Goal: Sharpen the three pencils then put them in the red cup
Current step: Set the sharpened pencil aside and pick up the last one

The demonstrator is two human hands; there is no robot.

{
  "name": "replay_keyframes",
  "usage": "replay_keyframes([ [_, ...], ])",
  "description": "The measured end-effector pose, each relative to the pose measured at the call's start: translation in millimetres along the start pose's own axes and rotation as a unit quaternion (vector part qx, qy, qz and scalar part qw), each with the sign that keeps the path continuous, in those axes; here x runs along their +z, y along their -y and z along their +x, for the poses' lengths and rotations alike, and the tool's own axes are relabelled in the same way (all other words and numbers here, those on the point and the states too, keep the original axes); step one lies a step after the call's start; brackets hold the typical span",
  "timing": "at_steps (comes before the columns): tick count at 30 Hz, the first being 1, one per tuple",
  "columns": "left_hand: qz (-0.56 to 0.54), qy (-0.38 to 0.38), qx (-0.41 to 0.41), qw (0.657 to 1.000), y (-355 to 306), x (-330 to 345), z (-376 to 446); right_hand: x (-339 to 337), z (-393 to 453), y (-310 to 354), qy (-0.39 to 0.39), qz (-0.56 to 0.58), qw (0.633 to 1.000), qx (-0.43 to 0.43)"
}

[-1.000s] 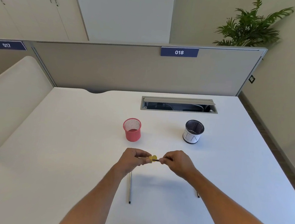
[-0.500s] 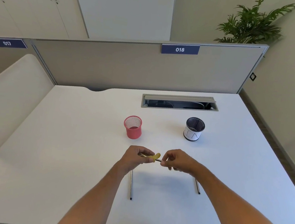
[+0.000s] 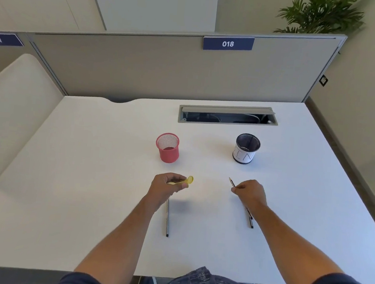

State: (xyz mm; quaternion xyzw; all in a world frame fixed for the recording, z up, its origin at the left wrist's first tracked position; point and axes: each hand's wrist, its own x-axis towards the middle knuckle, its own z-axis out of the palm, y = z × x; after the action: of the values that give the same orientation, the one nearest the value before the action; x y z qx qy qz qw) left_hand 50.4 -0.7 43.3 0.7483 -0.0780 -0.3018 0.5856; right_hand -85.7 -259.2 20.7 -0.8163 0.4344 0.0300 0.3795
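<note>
Sharpened pencil in the right hand, red cup far and to its left

The right hand has its fingers pinched round a pencil whose point sticks out far-left, its long axis already slanting toward the red cup. The cup stands upright beyond the left hand, which is nearer to it but is curled round the yellow sharpener. So the drop looks like a reach across, far and leftward. Two more pencils lie on the table: one near the left wrist, one under the right.
</note>
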Motion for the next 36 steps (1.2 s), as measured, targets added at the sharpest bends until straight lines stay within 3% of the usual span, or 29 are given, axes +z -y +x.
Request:
replay_keyframes([
  [9, -0.023, -0.021, 0.006, 0.999, 2, -4, -1, 24, -4, -18, -0.039, -0.131, 0.991, -0.004],
  [17, -0.033, -0.032, 0.002, 0.999, 6, -7, -1, 30, -2, -17, -0.054, -0.14, 0.989, -0.001],
  [21, -0.038, -0.042, 0.01, 0.998, 4, -8, 0, 45, -17, -8, -0.067, -0.19, 0.971, -0.125],
  [26, -0.043, -0.045, 0.019, 0.998, -4, -6, 5, 91, -43, 26, 0.118, -0.292, 0.874, -0.37],
  [30, -0.051, -0.049, 0.027, 0.997, -10, -7, 8, 125, -62, 49, 0.186, -0.338, 0.768, -0.511],
  [33, -0.047, -0.048, 0.032, 0.997, -11, -8, 8, 134, -71, 61, 0.203, -0.418, 0.697, -0.545],
  [36, -0.054, -0.053, 0.03, 0.997, -10, -9, 7, 134, -72, 67, 0.215, -0.44, 0.702, -0.517],
])
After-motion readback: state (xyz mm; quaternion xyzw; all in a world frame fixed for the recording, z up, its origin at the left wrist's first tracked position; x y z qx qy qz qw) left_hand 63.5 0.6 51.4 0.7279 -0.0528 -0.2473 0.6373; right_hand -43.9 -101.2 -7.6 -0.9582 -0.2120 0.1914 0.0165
